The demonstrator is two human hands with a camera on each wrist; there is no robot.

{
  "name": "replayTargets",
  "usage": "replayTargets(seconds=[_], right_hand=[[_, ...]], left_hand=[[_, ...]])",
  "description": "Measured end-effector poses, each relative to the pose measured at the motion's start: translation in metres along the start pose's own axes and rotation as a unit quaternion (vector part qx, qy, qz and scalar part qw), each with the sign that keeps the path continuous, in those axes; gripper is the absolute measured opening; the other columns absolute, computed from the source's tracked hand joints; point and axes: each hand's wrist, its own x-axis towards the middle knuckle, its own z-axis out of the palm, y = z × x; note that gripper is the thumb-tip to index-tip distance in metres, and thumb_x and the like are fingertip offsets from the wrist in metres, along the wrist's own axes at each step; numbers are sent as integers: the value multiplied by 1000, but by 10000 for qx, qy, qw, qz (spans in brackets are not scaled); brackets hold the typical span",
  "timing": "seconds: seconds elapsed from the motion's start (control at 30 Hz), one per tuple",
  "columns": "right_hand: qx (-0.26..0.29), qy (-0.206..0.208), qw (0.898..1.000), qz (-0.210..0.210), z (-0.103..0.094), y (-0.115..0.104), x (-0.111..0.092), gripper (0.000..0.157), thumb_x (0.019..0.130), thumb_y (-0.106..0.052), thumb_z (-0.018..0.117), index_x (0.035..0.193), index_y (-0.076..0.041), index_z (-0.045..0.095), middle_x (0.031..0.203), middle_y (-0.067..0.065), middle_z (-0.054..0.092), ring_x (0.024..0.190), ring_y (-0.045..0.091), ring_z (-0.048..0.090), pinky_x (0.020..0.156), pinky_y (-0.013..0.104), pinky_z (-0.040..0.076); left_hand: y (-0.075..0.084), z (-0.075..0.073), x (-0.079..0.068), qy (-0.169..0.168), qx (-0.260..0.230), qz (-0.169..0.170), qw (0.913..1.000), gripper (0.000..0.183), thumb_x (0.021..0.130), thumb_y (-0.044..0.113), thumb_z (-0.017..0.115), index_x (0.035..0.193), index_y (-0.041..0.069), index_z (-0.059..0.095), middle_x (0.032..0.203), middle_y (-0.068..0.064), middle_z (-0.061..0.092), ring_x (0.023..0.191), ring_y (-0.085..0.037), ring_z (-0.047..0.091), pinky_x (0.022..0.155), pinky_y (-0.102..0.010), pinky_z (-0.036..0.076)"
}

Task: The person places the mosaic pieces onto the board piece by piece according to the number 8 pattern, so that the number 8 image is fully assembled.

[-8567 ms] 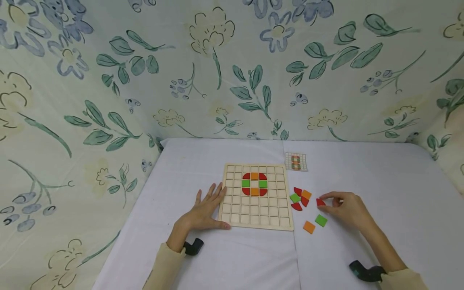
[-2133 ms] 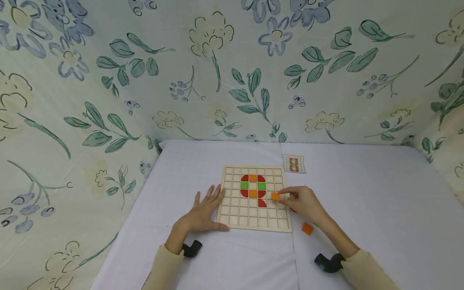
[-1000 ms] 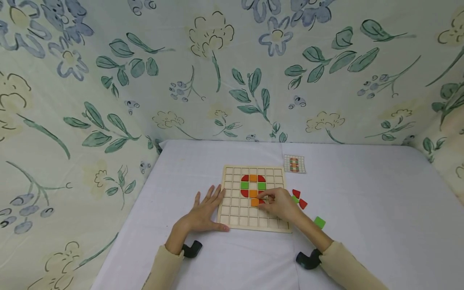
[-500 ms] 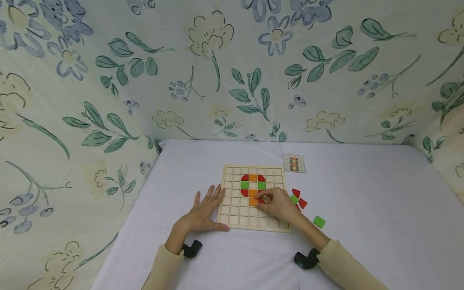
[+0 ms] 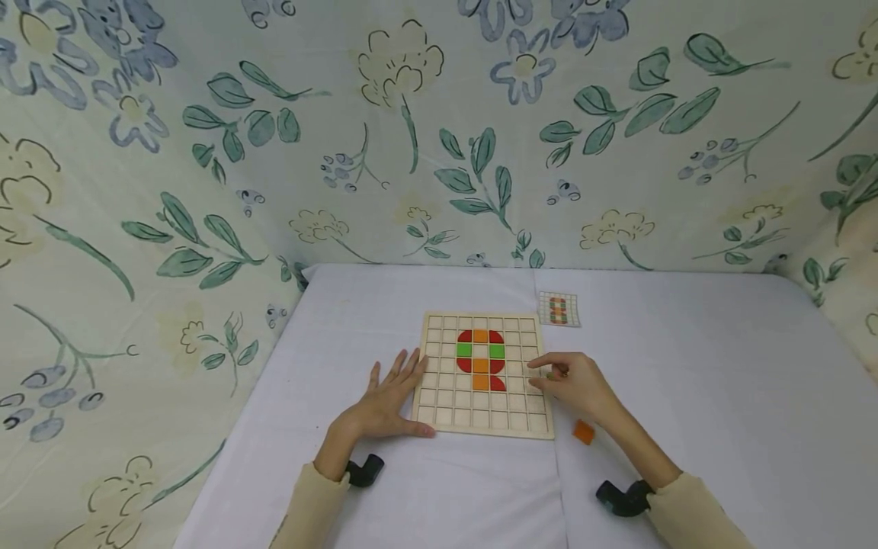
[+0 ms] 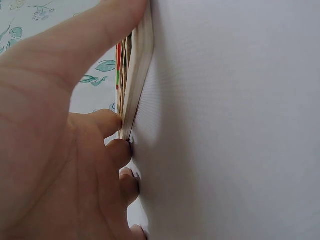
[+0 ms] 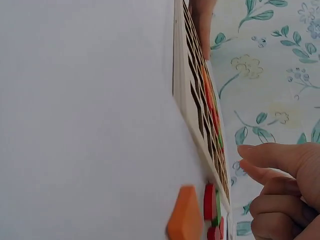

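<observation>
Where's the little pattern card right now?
In the head view, the little pattern card lies beside the far right corner of the wooden board, beyond the right hand.

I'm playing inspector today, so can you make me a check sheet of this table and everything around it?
Surface: white cloth, creased.
Game things: wooden grid board holding red, orange and green tiles; small picture card beside its far right corner; loose orange tile near red tile and green tile.
Clutter: nothing seen.
Hands: left hand spread, touching the board's left side; right hand near its right edge, holding nothing.
Cables: nothing seen.
Surroundings: floral fabric.
</observation>
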Motion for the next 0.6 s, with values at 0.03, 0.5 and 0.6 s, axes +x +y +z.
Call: replayTargets(seconds=[0.03, 0.5, 0.6], right_hand=[[-43, 67, 9999, 75, -6, 5, -3, 26, 89, -16, 81, 114, -7, 78, 64, -3, 41, 57, 11, 39, 48, 21, 28], [-368, 278, 9976, 525, -39, 57, -21, 35, 90, -16, 80, 122, -4, 75, 64, -1, 42, 57, 12, 39, 47, 23, 30], [-203, 112, 9984, 513, -39, 57, -19, 35, 89, -15, 80, 122, -5, 75, 65, -1, 41, 58, 11, 38, 49, 22, 28]], left_hand=[[0, 0, 0, -33, 16, -18, 10000, 128, 79, 62, 82, 167, 9, 7, 176, -10, -5, 163, -36, -10, 122, -72, -13], [1, -1, 3, -72, 227, -176, 9996, 127, 79, 61, 83, 168, 12, 6, 176, -6, -5, 163, -33, -10, 124, -72, -10], [1, 0, 3, -83, 221, -166, 9996, 127, 79, 62, 82, 168, 13, 6, 176, -6, -6, 163, -33, -11, 124, -72, -10]])
